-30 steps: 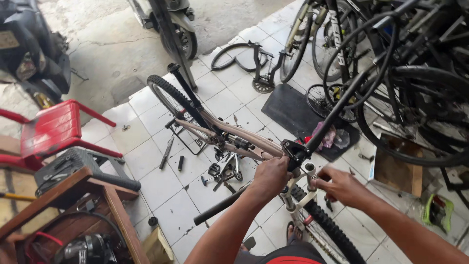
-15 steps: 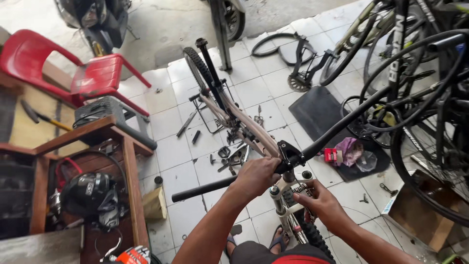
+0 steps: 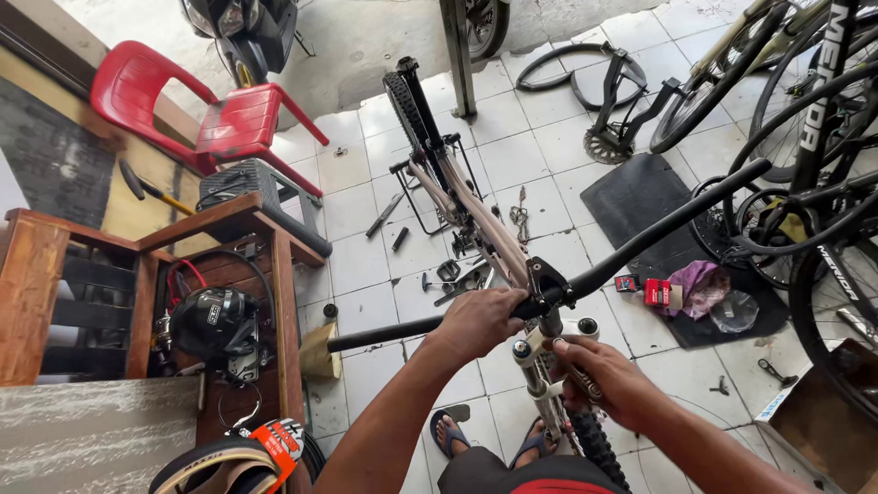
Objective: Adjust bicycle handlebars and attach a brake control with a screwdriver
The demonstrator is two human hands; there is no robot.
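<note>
While the person stands astride the front wheel in sandals, the left hand is clenched around the black handlebar just left of the stem, and the right hand grips the upper leg of the suspension fork below it, fingers curled round the tube. The tan bicycle frame stretches away from the stem, its rear wheel held up in a small floor stand.

Judging from this, the bar is long and the hold sits close to its middle, so a sudden twist could swing the right end toward the parked bicycles beside it. The stand looks light; a hard sideways push at the front might tip the frame over. Loose tools and parts lie on the tiled floor right by the sandals, easy to step on or kick.

To the left stands a wooden shelf unit with a black helmet hung on it, close to the left bar end. A black mat to the right carries a red box and plastic bags. Farther off are a red plastic chair, loose tyres and a motorbike.
</note>
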